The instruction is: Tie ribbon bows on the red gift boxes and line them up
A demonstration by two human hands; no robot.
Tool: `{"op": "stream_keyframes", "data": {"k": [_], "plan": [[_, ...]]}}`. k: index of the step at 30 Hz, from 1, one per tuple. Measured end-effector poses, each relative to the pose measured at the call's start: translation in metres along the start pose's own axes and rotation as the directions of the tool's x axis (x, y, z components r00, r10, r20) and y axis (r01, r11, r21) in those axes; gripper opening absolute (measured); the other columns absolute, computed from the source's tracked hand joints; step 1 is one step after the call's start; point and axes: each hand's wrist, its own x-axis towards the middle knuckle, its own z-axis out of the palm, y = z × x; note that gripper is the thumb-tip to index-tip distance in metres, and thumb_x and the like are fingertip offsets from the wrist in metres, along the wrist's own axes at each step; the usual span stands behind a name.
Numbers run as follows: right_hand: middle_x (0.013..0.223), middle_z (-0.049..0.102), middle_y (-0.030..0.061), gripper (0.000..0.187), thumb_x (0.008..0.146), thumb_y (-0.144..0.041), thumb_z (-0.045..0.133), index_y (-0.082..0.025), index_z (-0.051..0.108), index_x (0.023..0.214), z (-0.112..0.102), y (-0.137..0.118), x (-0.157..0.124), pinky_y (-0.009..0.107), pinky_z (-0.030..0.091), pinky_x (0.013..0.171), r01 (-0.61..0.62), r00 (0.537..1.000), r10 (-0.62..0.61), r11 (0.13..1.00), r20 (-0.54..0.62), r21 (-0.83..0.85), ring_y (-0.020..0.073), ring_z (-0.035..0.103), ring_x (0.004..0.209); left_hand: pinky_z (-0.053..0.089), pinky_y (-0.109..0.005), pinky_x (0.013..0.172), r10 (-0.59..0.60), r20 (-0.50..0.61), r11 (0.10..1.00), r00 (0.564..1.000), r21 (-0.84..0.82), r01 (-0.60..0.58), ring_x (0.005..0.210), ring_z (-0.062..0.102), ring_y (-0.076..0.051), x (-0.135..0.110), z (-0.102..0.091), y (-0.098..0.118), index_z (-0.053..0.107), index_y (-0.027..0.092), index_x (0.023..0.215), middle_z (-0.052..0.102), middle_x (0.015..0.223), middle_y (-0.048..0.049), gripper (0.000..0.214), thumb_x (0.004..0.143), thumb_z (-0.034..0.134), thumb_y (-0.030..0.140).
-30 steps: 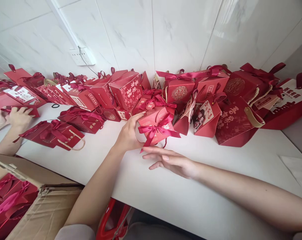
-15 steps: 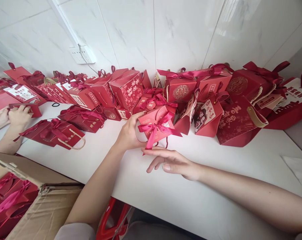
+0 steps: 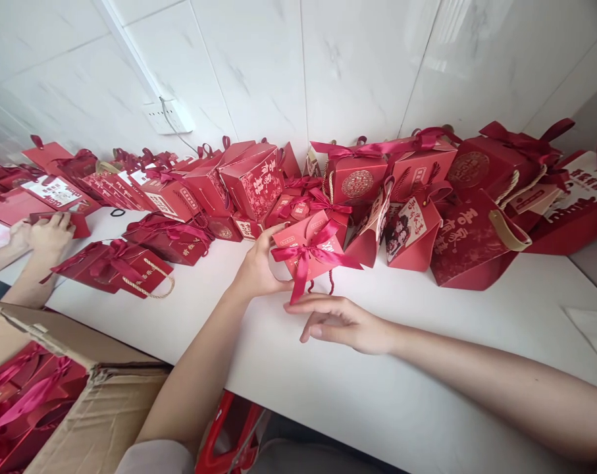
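A small red gift box (image 3: 299, 238) is held by my left hand (image 3: 259, 266), thumb and fingers gripping its left side. A pink-red ribbon bow (image 3: 305, 252) is tied across the box's face, its tails hanging loose. Dark red cord handles show under its lower edge. Just below, my right hand (image 3: 345, 324) has its fingers stretched out and apart, the fingertips close to the hanging ribbon tail; I cannot tell whether they touch it. Right behind the held box stand more red gift boxes, among them a cube-shaped box with gold lettering (image 3: 253, 184).
Rows of red gift boxes and bags line the tiled wall, with a gift bag (image 3: 476, 247) at the right. A cardboard carton (image 3: 95, 408) of ribboned boxes stands front left. Another person's hands (image 3: 51, 234) hold a red box at far left. A white table (image 3: 377, 401) spans the front.
The view has shifted slightly, moving the scene at left a little to the right. My left hand still holds the box; my right hand's fingers have curled slightly near the ribbon tail.
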Motion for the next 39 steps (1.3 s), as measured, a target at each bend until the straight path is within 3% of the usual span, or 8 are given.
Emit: {"op": "stream_keyframes", "data": {"k": [4, 8, 11, 19, 25, 31, 35, 39], "plan": [[0.102, 0.072, 0.0092, 0.022, 0.096, -0.021, 0.057, -0.018, 0.069, 0.115, 0.005, -0.002, 0.0, 0.03, 0.058, 0.078, 0.204, 0.974, -0.226, 0.913, -0.023, -0.354, 0.0173, 0.07, 0.088, 0.057, -0.053, 0.096, -0.008, 0.016, 0.999, 1.0, 0.034, 0.007, 0.118, 0.063, -0.038, -0.001, -0.001, 0.002, 0.033, 0.03, 0.147, 0.054, 0.141, -0.0132, 0.115, 0.048, 0.091, 0.044], [0.1, 0.073, 0.0079, 0.026, 0.091, -0.012, 0.054, -0.022, 0.064, 0.113, -0.004, -0.004, -0.002, 0.035, 0.054, 0.08, 0.42, 0.789, -0.614, 0.497, 0.035, -0.759, 0.0202, 0.067, 0.091, 0.056, -0.051, 0.099, 0.032, 0.011, 0.998, 0.999, 0.06, -0.033, 0.123, 0.06, -0.036, 0.0, 0.001, 0.004, 0.031, 0.03, 0.147, 0.053, 0.142, -0.0132, 0.114, 0.051, 0.091, 0.044], [0.101, 0.073, 0.0071, 0.031, 0.091, -0.013, 0.049, -0.023, 0.06, 0.118, -0.013, -0.001, -0.002, 0.035, 0.053, 0.077, 0.447, 0.748, -0.637, 0.278, 0.185, -0.85, 0.0206, 0.067, 0.091, 0.049, -0.053, 0.108, 0.181, -0.031, 0.976, 0.983, 0.125, -0.176, 0.133, 0.052, -0.035, 0.004, 0.0, 0.008, 0.028, 0.028, 0.147, 0.049, 0.144, -0.016, 0.109, 0.058, 0.089, 0.042], [0.113, 0.075, 0.0056, 0.031, 0.093, -0.015, 0.053, -0.025, 0.064, 0.12, -0.009, 0.005, -0.006, 0.042, 0.049, 0.102, 0.484, 0.706, -0.629, 0.095, 0.325, -0.87, 0.0208, 0.069, 0.105, 0.045, -0.057, 0.112, 0.412, -0.079, 0.887, 0.908, 0.264, -0.38, 0.138, 0.046, -0.037, 0.007, -0.005, 0.018, 0.026, 0.029, 0.148, 0.048, 0.145, -0.0181, 0.107, 0.062, 0.087, 0.051], [0.141, 0.06, 0.0092, 0.049, 0.095, -0.01, 0.05, -0.02, 0.05, 0.143, -0.01, 0.0, -0.005, 0.049, 0.023, 0.123, 0.334, 0.841, -0.478, 0.087, 0.254, -0.939, 0.02, 0.053, 0.135, 0.048, -0.054, 0.111, 0.388, -0.014, 0.895, 0.922, 0.246, -0.373, 0.136, 0.05, -0.035, 0.005, 0.0, 0.017, 0.027, 0.027, 0.149, 0.049, 0.143, -0.0174, 0.094, 0.074, 0.079, 0.049], [0.142, 0.059, 0.0113, 0.038, 0.097, -0.009, 0.047, -0.018, 0.059, 0.131, -0.011, 0.006, -0.003, 0.052, 0.025, 0.121, 0.357, 0.849, -0.429, 0.035, 0.309, -0.933, 0.0225, 0.05, 0.137, 0.044, -0.055, 0.114, 0.397, -0.047, 0.891, 0.916, 0.256, -0.374, 0.138, 0.046, -0.035, 0.006, 0.0, 0.014, 0.027, 0.028, 0.15, 0.049, 0.142, -0.0165, 0.103, 0.067, 0.086, 0.045], [0.133, 0.066, 0.0064, 0.042, 0.092, -0.012, 0.052, -0.026, 0.056, 0.131, -0.012, 0.011, -0.005, 0.058, 0.006, 0.124, 0.359, 0.743, -0.619, 0.048, 0.255, -0.932, 0.0227, 0.055, 0.132, 0.05, -0.057, 0.106, 0.213, -0.067, 0.977, 0.975, 0.034, -0.211, 0.131, 0.053, -0.038, 0.004, -0.001, 0.007, 0.037, 0.028, 0.144, 0.052, 0.141, -0.0154, 0.104, 0.056, 0.09, 0.045], [0.155, 0.042, 0.0104, 0.071, 0.088, -0.027, 0.063, -0.031, 0.031, 0.151, -0.015, 0.012, -0.005, 0.063, 0.004, 0.122, 0.166, 0.604, -0.787, 0.277, -0.125, -0.946, 0.0316, 0.04, 0.143, 0.06, -0.051, 0.087, 0.039, 0.152, 0.97, 0.988, -0.242, -0.001, 0.11, 0.068, -0.035, 0.003, -0.001, -0.009, 0.048, 0.024, 0.133, 0.064, 0.126, -0.0142, 0.082, 0.062, 0.083, 0.045]]}}
